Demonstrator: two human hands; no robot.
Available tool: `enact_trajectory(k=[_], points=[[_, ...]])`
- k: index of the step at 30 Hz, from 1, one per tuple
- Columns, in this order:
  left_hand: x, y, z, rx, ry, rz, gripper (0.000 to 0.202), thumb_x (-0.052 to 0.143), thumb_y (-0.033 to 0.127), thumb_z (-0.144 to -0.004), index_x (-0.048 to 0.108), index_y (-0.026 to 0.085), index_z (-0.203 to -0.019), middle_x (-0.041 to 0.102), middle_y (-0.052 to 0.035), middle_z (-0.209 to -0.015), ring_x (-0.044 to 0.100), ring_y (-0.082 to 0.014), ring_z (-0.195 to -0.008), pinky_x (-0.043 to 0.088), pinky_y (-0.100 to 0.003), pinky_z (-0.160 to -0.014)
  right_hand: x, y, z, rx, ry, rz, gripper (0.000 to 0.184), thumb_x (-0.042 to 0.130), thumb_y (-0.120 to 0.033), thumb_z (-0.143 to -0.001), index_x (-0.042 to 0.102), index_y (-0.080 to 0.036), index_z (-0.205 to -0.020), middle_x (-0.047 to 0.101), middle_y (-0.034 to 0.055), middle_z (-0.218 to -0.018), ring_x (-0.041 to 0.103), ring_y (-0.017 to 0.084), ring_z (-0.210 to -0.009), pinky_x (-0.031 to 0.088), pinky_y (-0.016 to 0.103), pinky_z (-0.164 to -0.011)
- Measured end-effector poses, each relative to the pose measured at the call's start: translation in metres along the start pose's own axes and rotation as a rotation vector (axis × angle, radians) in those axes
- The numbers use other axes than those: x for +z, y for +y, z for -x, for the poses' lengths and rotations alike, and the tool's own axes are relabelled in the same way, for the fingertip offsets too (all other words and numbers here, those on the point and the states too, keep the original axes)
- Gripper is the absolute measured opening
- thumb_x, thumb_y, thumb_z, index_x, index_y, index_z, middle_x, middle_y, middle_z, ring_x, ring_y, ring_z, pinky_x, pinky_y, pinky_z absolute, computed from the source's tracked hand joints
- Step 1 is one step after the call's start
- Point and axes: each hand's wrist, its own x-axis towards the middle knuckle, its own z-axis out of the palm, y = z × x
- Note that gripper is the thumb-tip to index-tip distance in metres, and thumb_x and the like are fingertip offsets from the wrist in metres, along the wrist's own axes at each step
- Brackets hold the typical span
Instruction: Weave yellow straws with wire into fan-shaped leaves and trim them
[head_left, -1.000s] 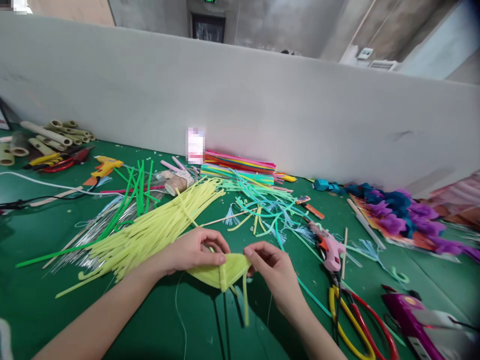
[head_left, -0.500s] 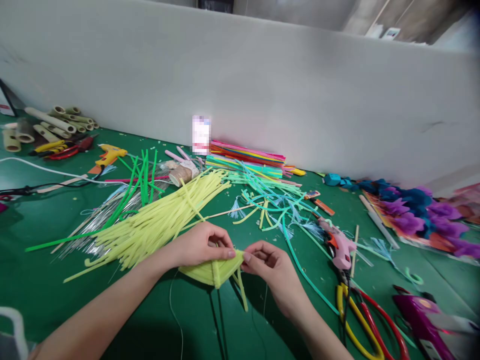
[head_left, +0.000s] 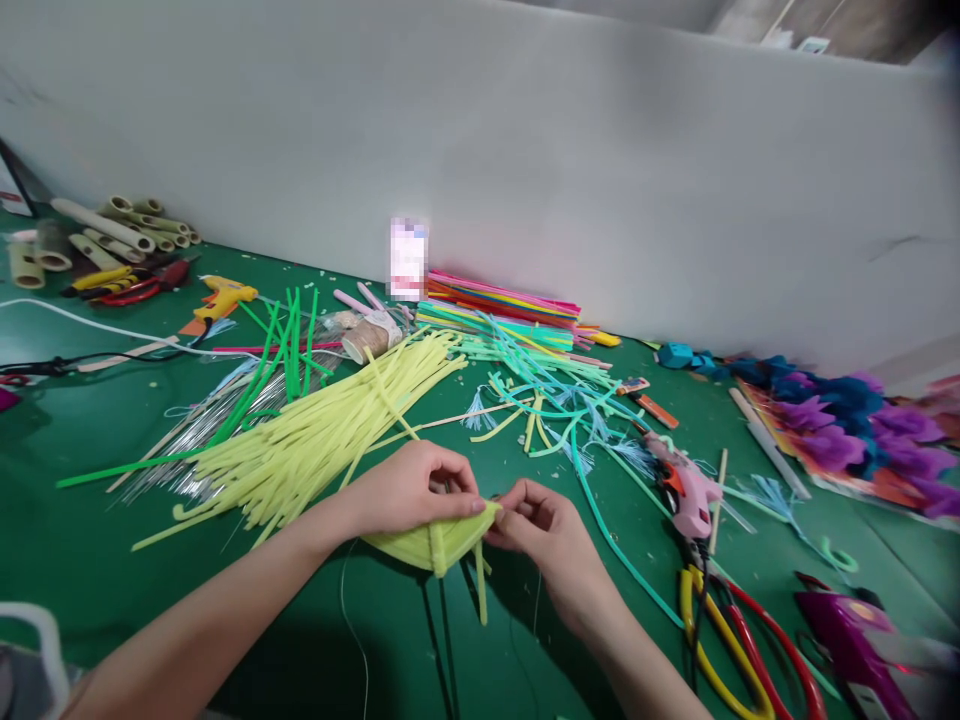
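Note:
A fan-like piece made of yellow pipe cleaners is held between my two hands, above the green table. My left hand is closed on its upper edge, thumb and fingers pinching near the right corner. At that corner, my right hand has thumb and forefinger pressed together on the tip. A loose yellow pipe cleaner end hangs down beneath the corner. Thin dark wires hang below the piece. Just beyond my left hand lies a big bundle of loose yellow pipe cleaners.
A pink glue gun, red-and-yellow-handled scissors and a purple tool lie at right. A yellow glue gun, pliers and bamboo pieces are at far left. Teal pipe cleaners spread behind my right hand.
The whole view has shifted slightly. My hands keep their pinch on the yellow piece, and the loose end below it now hangs more upright.

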Motion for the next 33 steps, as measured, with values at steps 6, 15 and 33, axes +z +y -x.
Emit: enact_trajectory(k=[6, 15, 33], points=[[0.0007, 0.0025, 0.0010, 0.018, 0.009, -0.002, 0.025, 0.064, 0.040, -0.077, 0.068, 0.015, -0.080, 0.063, -0.0007, -0.072, 0.053, -0.0120, -0.066, 0.039, -0.020, -0.058, 0.0012, -0.0057, 0.0037, 0.016, -0.004, -0.018, 0.034, 0.081, -0.039, -0.061, 0.054, -0.018, -0.061, 0.069, 0.0020, -0.072, 0.064, 0.015, -0.069, 0.054, 0.029, -0.071], [-0.0010, 0.0031, 0.0012, -0.001, 0.002, -0.001, 0.024, 0.064, 0.038, -0.077, 0.067, 0.015, -0.080, 0.064, -0.0011, -0.072, 0.054, -0.0123, -0.065, 0.040, -0.020, -0.058, -0.0017, -0.0038, 0.0036, 0.011, -0.004, 0.003, 0.031, 0.081, -0.039, -0.062, 0.059, -0.016, -0.064, 0.068, 0.0016, -0.071, 0.063, 0.013, -0.066, 0.055, 0.027, -0.069], [0.0084, 0.0052, 0.0029, 0.050, -0.026, -0.076, 0.014, 0.055, 0.028, -0.081, 0.062, 0.016, -0.085, 0.060, 0.0018, -0.072, 0.052, -0.0111, -0.065, 0.037, -0.019, -0.058, 0.0014, 0.0007, -0.0007, 0.024, -0.044, 0.103, 0.025, 0.079, -0.031, -0.063, 0.058, -0.017, -0.068, 0.059, -0.0041, -0.064, 0.054, 0.009, -0.059, 0.052, 0.024, -0.067]])
